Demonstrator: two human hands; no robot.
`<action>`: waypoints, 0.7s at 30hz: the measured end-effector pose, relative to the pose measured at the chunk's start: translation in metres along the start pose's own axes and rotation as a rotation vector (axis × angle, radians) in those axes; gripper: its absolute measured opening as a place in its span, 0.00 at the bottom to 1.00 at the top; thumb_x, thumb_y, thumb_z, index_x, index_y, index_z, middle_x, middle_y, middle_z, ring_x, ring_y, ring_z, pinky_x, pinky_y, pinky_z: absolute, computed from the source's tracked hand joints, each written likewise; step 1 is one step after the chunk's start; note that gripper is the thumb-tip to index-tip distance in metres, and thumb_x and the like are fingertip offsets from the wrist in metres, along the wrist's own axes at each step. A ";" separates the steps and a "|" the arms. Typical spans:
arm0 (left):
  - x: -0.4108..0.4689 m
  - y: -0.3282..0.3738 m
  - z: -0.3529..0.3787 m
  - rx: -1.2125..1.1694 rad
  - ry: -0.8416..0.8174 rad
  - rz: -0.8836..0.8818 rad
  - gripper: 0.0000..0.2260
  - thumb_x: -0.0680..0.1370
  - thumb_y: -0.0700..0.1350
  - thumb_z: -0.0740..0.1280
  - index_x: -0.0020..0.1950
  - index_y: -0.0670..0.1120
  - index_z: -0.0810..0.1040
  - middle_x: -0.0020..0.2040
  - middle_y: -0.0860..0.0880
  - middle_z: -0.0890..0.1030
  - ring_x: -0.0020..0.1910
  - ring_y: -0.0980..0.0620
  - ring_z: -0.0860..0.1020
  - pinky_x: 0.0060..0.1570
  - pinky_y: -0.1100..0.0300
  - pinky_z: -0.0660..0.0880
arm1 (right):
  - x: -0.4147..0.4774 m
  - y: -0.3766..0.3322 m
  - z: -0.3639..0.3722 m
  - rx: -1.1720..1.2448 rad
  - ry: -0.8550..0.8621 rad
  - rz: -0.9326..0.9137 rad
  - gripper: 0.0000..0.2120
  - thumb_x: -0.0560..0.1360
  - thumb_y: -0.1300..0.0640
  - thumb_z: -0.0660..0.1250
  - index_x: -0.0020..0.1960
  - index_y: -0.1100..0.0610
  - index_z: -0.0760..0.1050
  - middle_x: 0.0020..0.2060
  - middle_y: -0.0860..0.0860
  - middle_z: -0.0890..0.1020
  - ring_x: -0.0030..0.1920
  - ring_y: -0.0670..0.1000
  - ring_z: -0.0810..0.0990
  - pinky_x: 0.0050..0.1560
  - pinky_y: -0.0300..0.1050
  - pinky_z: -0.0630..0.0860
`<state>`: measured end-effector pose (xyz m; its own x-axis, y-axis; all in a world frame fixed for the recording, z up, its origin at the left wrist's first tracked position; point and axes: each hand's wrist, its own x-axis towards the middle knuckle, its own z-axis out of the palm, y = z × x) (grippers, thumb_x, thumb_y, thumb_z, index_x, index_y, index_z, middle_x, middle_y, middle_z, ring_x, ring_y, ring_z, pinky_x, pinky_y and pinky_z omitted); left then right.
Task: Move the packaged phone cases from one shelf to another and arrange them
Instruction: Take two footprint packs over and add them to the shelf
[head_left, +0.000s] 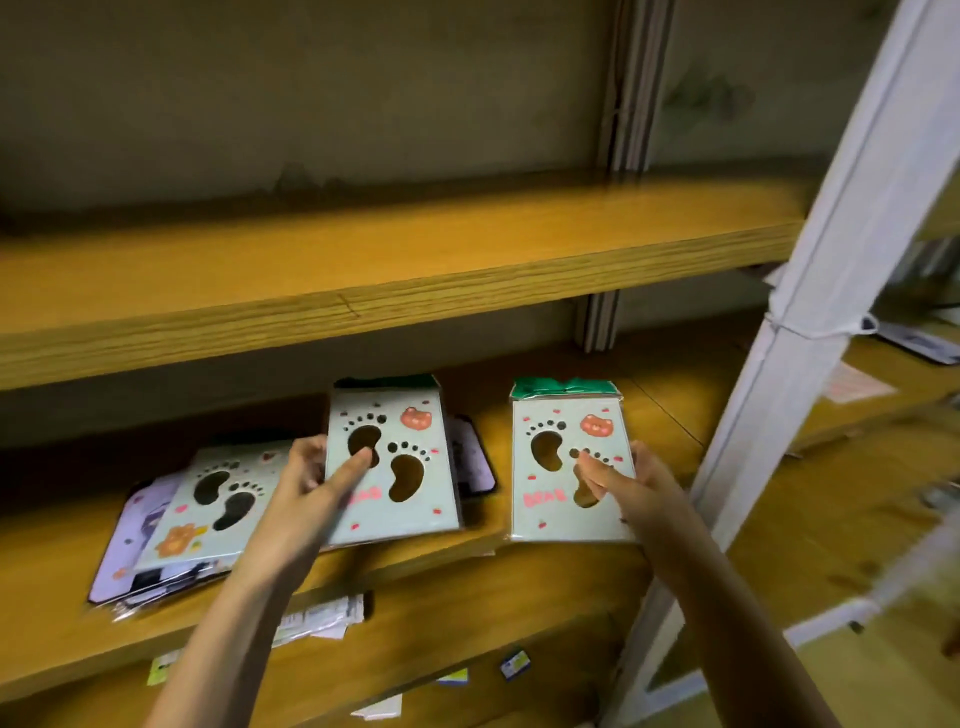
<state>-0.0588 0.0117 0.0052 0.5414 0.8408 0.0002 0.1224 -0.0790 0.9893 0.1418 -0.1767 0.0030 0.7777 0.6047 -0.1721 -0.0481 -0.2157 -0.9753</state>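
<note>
Each hand holds one packaged phone case, pale mint with black footprint cut-outs, a bear sticker and a green top flap. My left hand (317, 470) grips the left case (410, 462) by its left edge, thumb on its face, above the lower shelf (519, 582). My right hand (621, 480) grips the right case (556, 488) at its right edge. A messy pile of more packaged cases (192, 514) lies on the lower shelf at the left, a footprint case on top. The upper shelf (363, 260) is bare.
A white metal upright (810, 291) of the rack slants down the right side. Behind it, another shelf holds papers (857, 387). Paper labels and slips (317, 618) stick out below the lower shelf's front edge. A grey back post (631, 104) stands behind the shelves.
</note>
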 end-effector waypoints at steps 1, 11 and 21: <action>-0.003 0.001 0.006 -0.022 -0.012 -0.008 0.19 0.73 0.51 0.67 0.60 0.48 0.68 0.59 0.51 0.75 0.58 0.49 0.75 0.53 0.56 0.72 | -0.006 0.002 -0.007 0.020 0.011 0.003 0.15 0.75 0.54 0.65 0.60 0.56 0.68 0.50 0.51 0.81 0.43 0.48 0.82 0.31 0.36 0.75; -0.052 0.023 0.103 -0.190 -0.186 -0.034 0.08 0.74 0.42 0.66 0.50 0.50 0.69 0.40 0.50 0.84 0.33 0.50 0.84 0.27 0.60 0.80 | -0.055 0.029 -0.108 0.064 0.038 -0.035 0.09 0.75 0.56 0.65 0.54 0.50 0.69 0.47 0.50 0.83 0.38 0.45 0.85 0.31 0.36 0.77; -0.123 0.037 0.230 -0.202 -0.302 -0.028 0.14 0.71 0.44 0.66 0.55 0.48 0.68 0.38 0.53 0.86 0.35 0.49 0.84 0.30 0.57 0.80 | -0.086 0.047 -0.255 0.040 0.072 -0.025 0.10 0.76 0.55 0.65 0.55 0.53 0.68 0.46 0.51 0.83 0.39 0.48 0.85 0.36 0.41 0.81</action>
<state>0.0705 -0.2175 0.0087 0.7649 0.6429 -0.0405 -0.0101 0.0748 0.9971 0.2323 -0.4345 0.0076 0.8222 0.5521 -0.1388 -0.0525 -0.1693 -0.9842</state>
